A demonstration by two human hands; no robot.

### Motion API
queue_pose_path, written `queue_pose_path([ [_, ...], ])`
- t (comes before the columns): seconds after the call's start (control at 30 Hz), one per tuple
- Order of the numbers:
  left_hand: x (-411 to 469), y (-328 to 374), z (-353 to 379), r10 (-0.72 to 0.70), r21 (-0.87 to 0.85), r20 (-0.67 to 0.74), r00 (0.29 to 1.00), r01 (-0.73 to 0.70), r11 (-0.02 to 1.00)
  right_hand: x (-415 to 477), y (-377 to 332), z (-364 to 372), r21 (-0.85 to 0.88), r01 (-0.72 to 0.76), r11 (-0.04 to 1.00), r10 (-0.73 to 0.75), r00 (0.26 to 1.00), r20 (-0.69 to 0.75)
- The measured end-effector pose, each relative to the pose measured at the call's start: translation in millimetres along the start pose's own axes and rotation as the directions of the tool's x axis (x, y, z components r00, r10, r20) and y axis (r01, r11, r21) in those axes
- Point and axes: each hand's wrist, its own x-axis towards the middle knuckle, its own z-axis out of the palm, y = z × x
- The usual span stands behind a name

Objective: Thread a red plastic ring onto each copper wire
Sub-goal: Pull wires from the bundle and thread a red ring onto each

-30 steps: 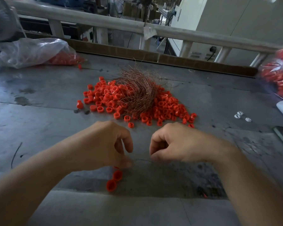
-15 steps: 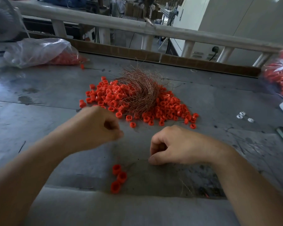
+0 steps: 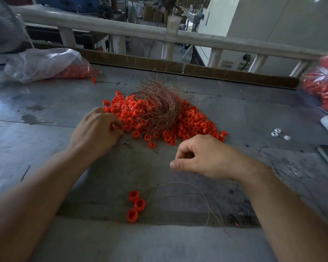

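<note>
Red rings (image 3: pixel 189 125) heap around the copper wire tangle (image 3: pixel 159 110), middle of the table (image 3: pixel 36 146); left hand (image 3: pixel 95 131) apparently pinches one ring (image 3: pixel 113 127) in its grip; right hand (image 3: pixel 204 157) has a curled grip, contents impossible to tell.

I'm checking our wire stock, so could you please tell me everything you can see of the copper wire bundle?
The wire bundle is a loose, nest-like swirl of many thin copper-coloured strands, with stray ends sticking out at its back and right. It lies on the ring pile near the table's middle, red rings showing left, front and right of it. Neither hand touches it: the left hand pinches a ring at the pile's left edge; the right hand is nearer the viewer.
</note>
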Motion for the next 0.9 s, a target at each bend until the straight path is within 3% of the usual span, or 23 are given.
queue_pose_path([
  [0.13,-1,4,-4,-0.016,-0.03,-0.016,1.0,0.015,0.999,2,2,0,-0.008,-0.027,1.0,0.027,0.999,-0.046],
  [0.2,-6,11,-12,-0.034,-0.131,-0.071,0.997,0.025,0.991,2,4,-1,-0.037,-0.051,0.998,0.047,0.994,-0.102],
  [0.33,-27,36,-29,0.055,-0.362,-0.099,0.994,-0.087,0.928,10,12,2,-0.032,-0.059,0.998,0.044,0.929,-0.368],
  [0.43,-40,49,-29,0.178,-0.394,-0.038,0.983,-0.178,0.901,20,12,5,-0.012,0.009,1.0,-0.014,0.845,-0.535],
  [0.57,-42,50,-22,0.237,-0.389,0.005,0.972,-0.216,0.895,32,7,7,-0.047,0.094,0.994,-0.104,0.802,-0.588],
  [0.67,-41,48,-18,0.253,-0.38,0.008,0.967,-0.231,0.896,42,6,2,-0.082,0.079,0.994,-0.113,0.775,-0.622],
  [0.9,-43,49,-12,0.302,-0.353,0.043,0.952,-0.268,0.896,66,3,-18,-0.238,0.057,0.97,-0.171,0.854,-0.491],
])
